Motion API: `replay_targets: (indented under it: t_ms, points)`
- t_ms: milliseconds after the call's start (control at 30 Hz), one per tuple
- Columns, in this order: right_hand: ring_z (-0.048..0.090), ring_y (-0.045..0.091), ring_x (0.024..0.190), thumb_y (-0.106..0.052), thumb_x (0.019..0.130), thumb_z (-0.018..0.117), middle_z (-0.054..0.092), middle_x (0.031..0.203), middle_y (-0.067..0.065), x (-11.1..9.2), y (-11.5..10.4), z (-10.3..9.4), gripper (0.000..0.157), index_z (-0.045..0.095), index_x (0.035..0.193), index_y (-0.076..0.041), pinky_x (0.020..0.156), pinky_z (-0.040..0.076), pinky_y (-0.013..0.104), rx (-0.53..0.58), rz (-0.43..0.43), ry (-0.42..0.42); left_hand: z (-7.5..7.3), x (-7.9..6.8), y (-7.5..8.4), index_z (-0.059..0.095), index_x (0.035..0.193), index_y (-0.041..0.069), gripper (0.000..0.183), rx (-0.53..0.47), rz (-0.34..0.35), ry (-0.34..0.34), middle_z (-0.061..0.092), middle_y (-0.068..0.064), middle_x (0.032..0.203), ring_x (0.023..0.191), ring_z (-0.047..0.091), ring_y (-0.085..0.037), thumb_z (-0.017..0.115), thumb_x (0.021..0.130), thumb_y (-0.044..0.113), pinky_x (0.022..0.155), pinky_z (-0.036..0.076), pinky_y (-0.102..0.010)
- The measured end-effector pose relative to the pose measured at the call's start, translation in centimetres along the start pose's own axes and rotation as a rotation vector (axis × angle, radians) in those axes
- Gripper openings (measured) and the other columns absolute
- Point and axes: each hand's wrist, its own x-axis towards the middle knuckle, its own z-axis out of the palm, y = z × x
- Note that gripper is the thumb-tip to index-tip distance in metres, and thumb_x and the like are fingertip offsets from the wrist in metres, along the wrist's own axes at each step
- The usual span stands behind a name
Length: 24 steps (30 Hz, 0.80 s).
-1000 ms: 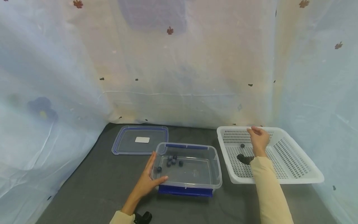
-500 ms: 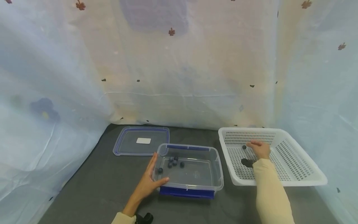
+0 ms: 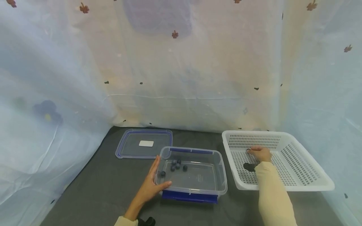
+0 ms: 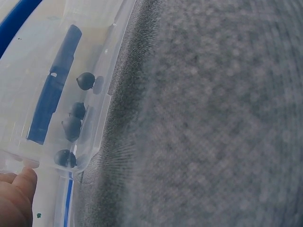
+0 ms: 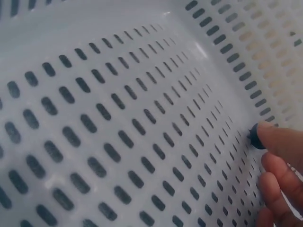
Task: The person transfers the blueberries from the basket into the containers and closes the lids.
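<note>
My left hand (image 3: 151, 185) lies at the left end of a clear plastic food container (image 3: 195, 185), its straight fingers along the outer side and the thumb over the near rim. Several blueberries (image 3: 177, 165) sit on the container's floor toward the left; the left wrist view shows blueberries (image 4: 85, 81) through the clear wall. My right hand (image 3: 260, 153) reaches down into a white perforated basket (image 3: 314, 175). Between its thumb and fingers it pinches a single blueberry (image 5: 256, 136), close over the basket floor.
Behind the container, on the dark cloth, lies its clear lid (image 3: 130, 150) with blue edging and a white label (image 3: 146, 143). A patterned curtain (image 3: 181, 113) rises at the back and along both sides. A blue clasp (image 3: 189, 196) sticks out at the container's front.
My right hand has come down from above the basket's far part to its floor and taken the blueberry between its fingertips. The left hand stays at the container's end.
</note>
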Motion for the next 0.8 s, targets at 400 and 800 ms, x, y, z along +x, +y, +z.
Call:
replay_targets:
  t_ms: [400, 800]
  points:
    - [0.055, 0.043, 0.100, -0.012, 0.082, 0.071, 0.063, 0.112, 0.029, 0.6, -0.1, 0.4, 0.031, 0.068, 0.104, 0.010, 0.085, 0.043, 0.053, -0.126, -0.033, 0.025, 0.3, -0.4, 0.3, 0.013, 0.156, 0.007, 0.104, 0.007, -0.011, 0.002, 0.006, -0.014, 0.161, 0.143, 0.008, -0.037, 0.081, 0.078, 0.021, 0.107, 0.012, -0.064]
    - [0.050, 0.043, 0.117, -0.020, 0.090, 0.069, 0.058, 0.125, 0.026, 1.6, -1.9, 0.1, 0.041, 0.063, 0.120, 0.007, 0.097, 0.038, 0.054, 0.049, -0.001, 0.063, 0.0, 0.0, 0.2, 0.014, 0.155, 0.005, 0.104, -0.001, -0.004, -0.003, 0.005, -0.010, 0.161, 0.144, 0.007, -0.035, 0.081, 0.078, 0.020, 0.108, 0.011, -0.061]
